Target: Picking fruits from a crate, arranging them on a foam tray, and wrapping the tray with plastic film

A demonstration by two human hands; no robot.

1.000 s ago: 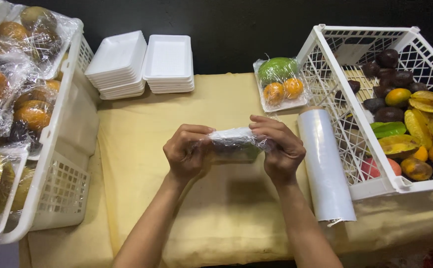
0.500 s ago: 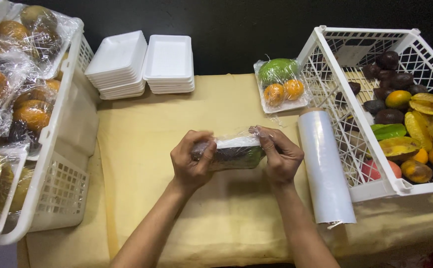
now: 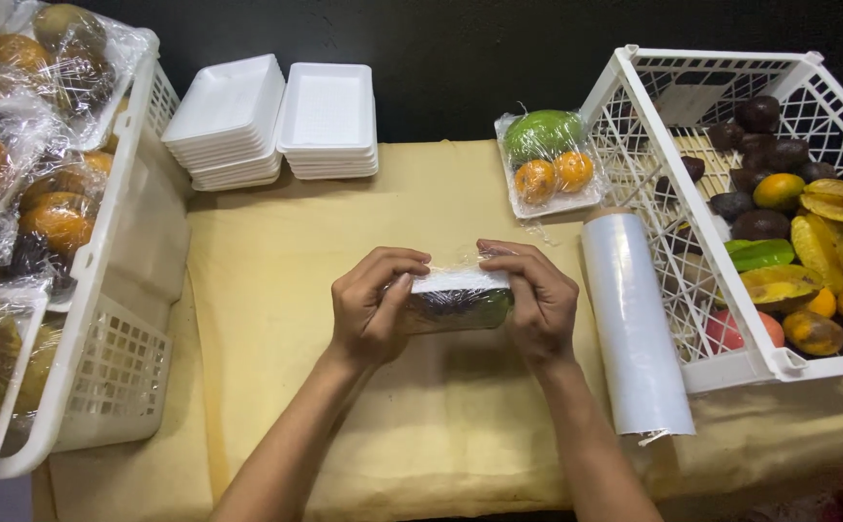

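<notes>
Both my hands hold a small white foam tray of fruit wrapped in clear film, turned on its edge just above the yellow tablecloth. My left hand grips its left end, thumb pressed on the film. On the right end sits my right hand, its fingers curled over the top edge. Dark and green fruit shows through the film.
A roll of cling film lies right of my hands. Behind it sits a wrapped tray of fruit. Two stacks of foam trays stand at the back. A white crate of loose fruit is right; a crate of wrapped trays is left.
The tray was held flat with film bunched on top; I have turned it on edge and pressed the film flat around it. My hands stayed at the table's middle.
</notes>
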